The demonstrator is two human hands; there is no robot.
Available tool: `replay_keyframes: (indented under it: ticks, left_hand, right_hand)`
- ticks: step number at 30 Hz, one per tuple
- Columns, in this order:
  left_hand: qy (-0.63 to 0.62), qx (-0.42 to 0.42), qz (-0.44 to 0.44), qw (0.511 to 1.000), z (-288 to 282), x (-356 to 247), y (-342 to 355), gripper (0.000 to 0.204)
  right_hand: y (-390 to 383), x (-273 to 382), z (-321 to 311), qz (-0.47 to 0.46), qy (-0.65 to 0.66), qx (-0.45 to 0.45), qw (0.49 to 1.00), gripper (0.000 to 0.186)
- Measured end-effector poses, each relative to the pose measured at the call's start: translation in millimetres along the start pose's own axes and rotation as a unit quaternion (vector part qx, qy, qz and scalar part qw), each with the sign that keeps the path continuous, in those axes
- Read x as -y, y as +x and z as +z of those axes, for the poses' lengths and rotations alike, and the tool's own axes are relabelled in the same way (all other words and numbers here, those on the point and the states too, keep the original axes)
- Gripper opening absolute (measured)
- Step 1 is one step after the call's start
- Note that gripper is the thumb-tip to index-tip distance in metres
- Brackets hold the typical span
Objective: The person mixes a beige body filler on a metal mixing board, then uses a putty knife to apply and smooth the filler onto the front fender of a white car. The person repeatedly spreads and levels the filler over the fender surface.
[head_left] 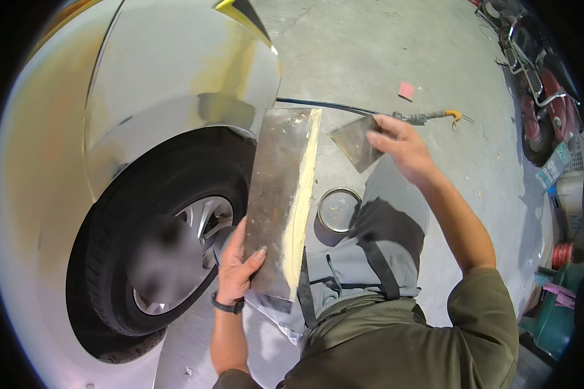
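Note:
My left hand (240,262) grips the lower left edge of a long flat metal plate (272,188), its thumb lying on top. Along the plate's right edge runs a thick strip of pale yellow body filler (300,211). My right hand (401,146) pinches a thin metal spreader (357,144) between thumb and fingers, apart from the plate and to its right. The spreader is slightly blurred. Below it, a round can (339,211) stands on the floor beside my leg.
At left is a car's pale body panel (169,78) with yellowish filler patches, above a wheel (175,246). A dark hose (324,104) with an orange-ended tool (435,117) crosses the concrete floor near a pink square piece (406,91). A motorcycle (542,97) and containers line the right.

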State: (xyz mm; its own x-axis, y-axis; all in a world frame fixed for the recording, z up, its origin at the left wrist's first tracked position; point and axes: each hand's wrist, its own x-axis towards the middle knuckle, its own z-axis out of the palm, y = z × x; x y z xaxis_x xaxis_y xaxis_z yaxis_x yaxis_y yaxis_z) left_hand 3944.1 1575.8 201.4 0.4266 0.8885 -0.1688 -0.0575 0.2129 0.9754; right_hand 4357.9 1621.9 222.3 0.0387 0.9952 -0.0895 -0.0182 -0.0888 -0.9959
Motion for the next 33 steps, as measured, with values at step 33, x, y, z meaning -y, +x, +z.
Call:
replay_keyframes:
  ticks: [33]
  left_hand:
    - [0.157,0.039,0.065,0.985,41,-53,101,0.065]
  right_hand:
    - [-83,-48,72,0.037,-0.054,0.029,0.997,0.043]
